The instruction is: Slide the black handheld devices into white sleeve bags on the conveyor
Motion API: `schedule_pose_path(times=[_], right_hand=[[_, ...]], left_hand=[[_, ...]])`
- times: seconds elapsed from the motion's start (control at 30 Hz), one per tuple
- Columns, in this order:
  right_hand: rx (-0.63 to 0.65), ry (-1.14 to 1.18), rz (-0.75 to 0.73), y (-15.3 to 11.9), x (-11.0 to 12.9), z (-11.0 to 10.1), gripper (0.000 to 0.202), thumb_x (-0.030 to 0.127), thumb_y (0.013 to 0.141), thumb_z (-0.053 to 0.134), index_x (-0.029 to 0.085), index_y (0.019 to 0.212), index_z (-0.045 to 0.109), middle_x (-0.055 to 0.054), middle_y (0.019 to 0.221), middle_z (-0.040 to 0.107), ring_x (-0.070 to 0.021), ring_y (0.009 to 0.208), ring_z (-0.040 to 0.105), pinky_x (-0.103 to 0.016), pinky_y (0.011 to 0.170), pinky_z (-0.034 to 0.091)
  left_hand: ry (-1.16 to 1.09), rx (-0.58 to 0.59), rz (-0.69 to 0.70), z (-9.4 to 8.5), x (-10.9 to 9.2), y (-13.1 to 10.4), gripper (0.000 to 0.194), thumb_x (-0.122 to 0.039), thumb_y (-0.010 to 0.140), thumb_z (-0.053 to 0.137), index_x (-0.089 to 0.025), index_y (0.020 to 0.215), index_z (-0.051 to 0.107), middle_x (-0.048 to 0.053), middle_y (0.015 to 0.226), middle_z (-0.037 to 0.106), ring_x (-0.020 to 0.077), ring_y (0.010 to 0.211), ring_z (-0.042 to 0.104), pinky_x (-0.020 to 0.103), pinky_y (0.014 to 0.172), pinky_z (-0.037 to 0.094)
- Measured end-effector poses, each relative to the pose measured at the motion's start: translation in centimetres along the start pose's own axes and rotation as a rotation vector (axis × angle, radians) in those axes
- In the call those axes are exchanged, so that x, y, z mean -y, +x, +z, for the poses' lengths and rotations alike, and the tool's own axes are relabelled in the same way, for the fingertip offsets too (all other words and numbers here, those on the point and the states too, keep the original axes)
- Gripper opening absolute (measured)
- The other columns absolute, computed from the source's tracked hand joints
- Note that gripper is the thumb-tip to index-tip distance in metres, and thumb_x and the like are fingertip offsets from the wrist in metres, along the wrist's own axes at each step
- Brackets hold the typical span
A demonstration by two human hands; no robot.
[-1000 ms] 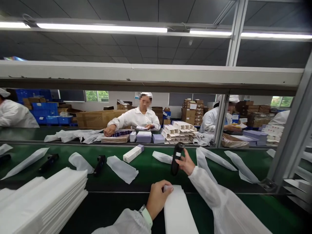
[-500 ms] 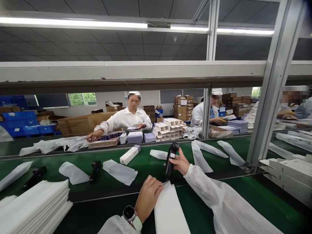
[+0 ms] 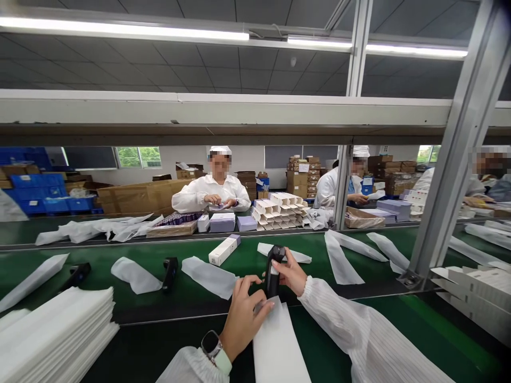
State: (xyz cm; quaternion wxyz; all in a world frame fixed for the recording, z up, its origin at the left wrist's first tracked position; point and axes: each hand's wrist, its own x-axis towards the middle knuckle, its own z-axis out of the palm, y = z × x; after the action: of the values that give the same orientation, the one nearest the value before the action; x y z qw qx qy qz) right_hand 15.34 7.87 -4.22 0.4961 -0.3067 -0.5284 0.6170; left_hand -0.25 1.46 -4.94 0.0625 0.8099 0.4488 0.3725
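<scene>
Black device (image 3: 273,276) held upright at the far end of a white pile

At the near side of the bench, the right hand (image 3: 291,272) has its thumb and fingers wrapped round the black device, keeping it nearly vertical. The device's lower end sits right by the far edge of a narrow pile of white sleeves (image 3: 279,343); I can't tell from here whether the two touch. The left hand (image 3: 245,314), with a watch (image 3: 211,343) on its wrist, has its fingers bent and its thumb at that same far edge. Whether it is pinching the top sleeve or only resting there, I cannot tell.

Beyond the hands runs a green belt (image 3: 247,260). A white box (image 3: 224,250) with a purple end lies on it, slightly left of the device, and a loose white sleeve (image 3: 209,277) lies nearer, just left of the left hand. Farther left is a second black device (image 3: 170,274). A thick stack of white sleeves (image 3: 56,335) fills the near left corner, and flat white cartons (image 3: 479,292) are piled at the near right.

On the far side, a co-worker (image 3: 217,191) in a white cap and coat has both hands up over purple boxes (image 3: 222,222), left of stacked open cartons (image 3: 279,210).
</scene>
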Motion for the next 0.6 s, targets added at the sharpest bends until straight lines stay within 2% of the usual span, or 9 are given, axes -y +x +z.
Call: schedule_pose_path(times=[0.07,0.13,0.2,0.27,0.33,0.4,0.43,0.53,0.6], right_hand=[[0.068,-0.014,0.038,0.0,-0.3,-0.1,0.042,0.047,0.064,0.061,0.021,0.088,0.038,0.004,0.062,0.053,-0.0133,0.056,0.057,-0.026,0.053,0.045],[0.228,-0.008,0.09,-0.2,-0.3,-0.2,0.039,0.051,0.064,0.058,0.017,0.076,0.044,0.003,0.061,0.051,-0.0097,0.056,0.054,-0.022,0.054,0.043],[0.448,-0.011,0.131,-0.7,0.1,-0.3,0.041,0.051,0.06,0.061,0.013,0.073,0.051,0.001,0.067,0.053,-0.01,0.063,0.054,-0.023,0.061,0.043],[0.64,-0.054,0.147,-1.4,0.4,-0.2,0.045,0.047,0.054,0.068,0.011,0.079,0.057,-0.003,0.074,0.056,-0.0133,0.072,0.055,-0.027,0.069,0.042],[0.708,-0.103,0.151,-1.9,0.7,0.3,0.043,0.045,0.053,0.069,0.009,0.075,0.06,-0.004,0.07,0.057,-0.0151,0.07,0.055,-0.028,0.069,0.042],[0.6,-0.109,0.142,-1.8,1.1,0.6,0.039,0.047,0.056,0.066,0.009,0.063,0.059,-0.004,0.06,0.055,-0.0142,0.059,0.055,-0.027,0.059,0.042],[0.482,-0.101,0.119,-1.4,1.5,0.5,0.038,0.048,0.058,0.064,0.01,0.059,0.056,-0.003,0.056,0.054,-0.0129,0.053,0.053,-0.026,0.054,0.042],[-0.016,-0.112,-0.054,1.0,3.1,-1.2,0.037,0.049,0.061,0.061,0.013,0.061,0.052,0.0,0.053,0.05,-0.0106,0.047,0.047,-0.024,0.048,0.039],[-0.344,-0.246,-0.215,3.1,4.1,-3.4,0.037,0.052,0.065,0.054,0.015,0.063,0.05,0.001,0.053,0.048,-0.0114,0.048,0.045,-0.023,0.048,0.038]], left_hand=[[-0.065,-0.036,-0.087,-0.6,-0.5,0.7,0.025,-0.035,0.077,0.049,-0.018,0.058,0.05,0.005,0.101,0.042,0.0243,0.102,0.036,0.038,0.084,0.035],[-0.139,-0.074,-0.163,-1.5,-1.2,1.5,0.027,-0.038,0.075,0.051,-0.017,0.057,0.05,0.005,0.103,0.04,0.0242,0.103,0.034,0.039,0.087,0.034],[-0.219,-0.097,-0.198,-2.4,-1.9,2.3,0.029,-0.04,0.074,0.051,-0.017,0.056,0.05,0.005,0.104,0.038,0.0235,0.103,0.034,0.038,0.088,0.033],[-0.29,-0.122,-0.209,-3.1,-2.5,2.8,0.029,-0.04,0.074,0.051,-0.017,0.056,0.049,0.004,0.104,0.038,0.0223,0.102,0.035,0.037,0.089,0.032],[-0.349,-0.142,-0.219,-3.6,-2.9,3.0,0.029,-0.04,0.072,0.054,-0.017,0.055,0.049,0.003,0.101,0.039,0.0213,0.1,0.037,0.035,0.089,0.032],[-0.416,-0.147,-0.228,-3.5,-2.9,2.8,0.025,-0.041,0.072,0.054,-0.018,0.062,0.053,0.003,0.1,0.04,0.02,0.099,0.039,0.032,0.087,0.033],[-0.456,-0.148,-0.243,-3.3,-2.7,2.6,0.021,-0.042,0.074,0.051,-0.021,0.072,0.055,0.003,0.101,0.041,0.019,0.098,0.04,0.03,0.086,0.034],[-0.538,-0.111,-0.346,-1.9,-1.5,1.7,0.03,-0.043,0.081,0.038,-0.025,0.104,0.045,0.004,0.103,0.042,0.0167,0.097,0.041,0.027,0.082,0.036],[-0.486,0.009,-0.426,-0.8,-0.3,1.2,0.034,-0.045,0.079,0.04,-0.022,0.102,0.045,0.005,0.098,0.045,0.0174,0.094,0.043,0.028,0.08,0.037]])
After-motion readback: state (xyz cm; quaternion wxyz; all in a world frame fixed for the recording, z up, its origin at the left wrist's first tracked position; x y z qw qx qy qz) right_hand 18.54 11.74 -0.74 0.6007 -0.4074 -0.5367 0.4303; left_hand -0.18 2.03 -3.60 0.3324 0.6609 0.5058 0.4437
